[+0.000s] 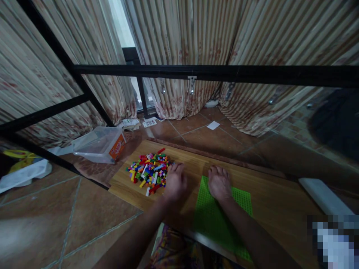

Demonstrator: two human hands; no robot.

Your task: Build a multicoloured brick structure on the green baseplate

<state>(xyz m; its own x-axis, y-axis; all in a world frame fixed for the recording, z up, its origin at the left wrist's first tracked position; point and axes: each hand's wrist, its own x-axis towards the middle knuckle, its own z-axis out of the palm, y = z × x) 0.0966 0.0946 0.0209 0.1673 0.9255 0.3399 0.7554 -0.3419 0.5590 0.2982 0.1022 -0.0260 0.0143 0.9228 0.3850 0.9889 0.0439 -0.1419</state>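
Nearest to the person, a flat green baseplate (218, 216), studded all over with fine bumps, lay on the pale wood-grain table (275, 201), its near edge overhanging toward the person's lap. The right hand (219, 183) rested palm-down on the far end of the baseplate, fingers loosely spread and holding nothing. Just left of the baseplate, the left hand (175, 182) lay on the bare wood, fingers slack and open, its fingertips touching the near edge of a heap of small plastic bricks (149, 171). The bricks, blocky and glossy in red, yellow, blue, green and white, made a low mound left of and a little beyond the baseplate. Off the table, farther left of the baseplate, a clear plastic tub (98, 144) with an orange label lay tipped on the glazed brown floor tiles (56, 213). Beyond the baseplate a black metal bar (213, 73) ran straight across, and behind it hung ribbed, striped curtains (252, 37) in soft folds.
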